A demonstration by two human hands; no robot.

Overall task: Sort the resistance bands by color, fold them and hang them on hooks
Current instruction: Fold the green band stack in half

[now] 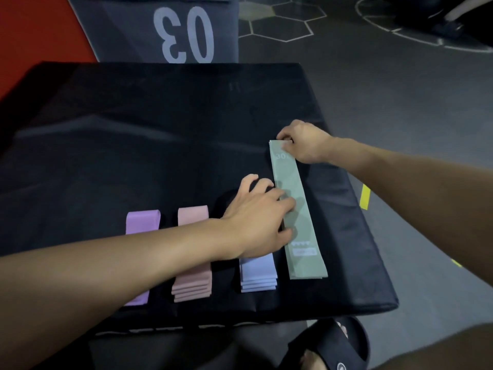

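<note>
A long green resistance band (298, 209) lies flat and stretched out on the right side of a black padded box (133, 134). My right hand (304, 142) pinches its far end. My left hand (264, 217) presses flat on its middle, fingers spread. To the left sit three sorted piles: purple bands (142, 221), pink bands (193, 279) and pale blue bands (257, 276), partly covered by my left forearm. No hooks are in view.
The box's front edge (240, 316) is close to my foot in a black slide sandal (328, 345). A dark mat marked "03" (184, 33) and a red surface (40, 36) lie behind the box. Grey floor with hexagon lines (280, 22) lies to the right.
</note>
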